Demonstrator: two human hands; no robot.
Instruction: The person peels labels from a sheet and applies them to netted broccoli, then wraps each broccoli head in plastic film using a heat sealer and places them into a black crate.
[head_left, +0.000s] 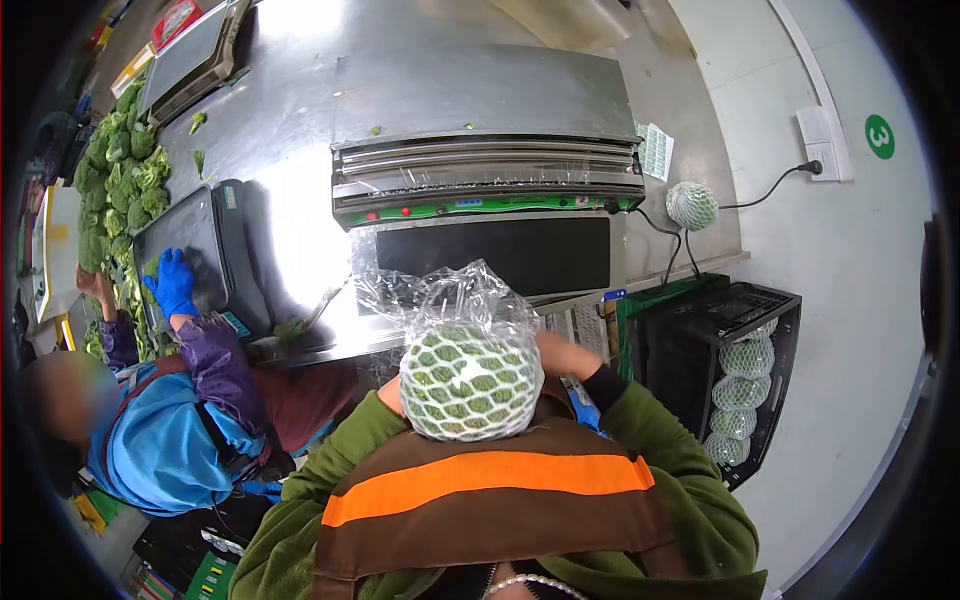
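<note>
A green broccoli head in a white foam net [470,385] is held close against the brown apron, with loose clear plastic film [455,300] bunched above it. My left hand [391,398] is at its left side, mostly hidden behind the netted broccoli. At its right side is my right hand [565,357], blurred, its fingertips hidden behind the broccoli and film. Just beyond the film lies the black plate [500,252] of the wrapping machine [490,180].
At the left, a co-worker's blue-gloved hand [173,285] rests over a dark scale [205,255] beside piled broccoli [120,180]. Another netted head [692,206] sits right of the machine. A black crate [785,370] at the right holds several netted heads.
</note>
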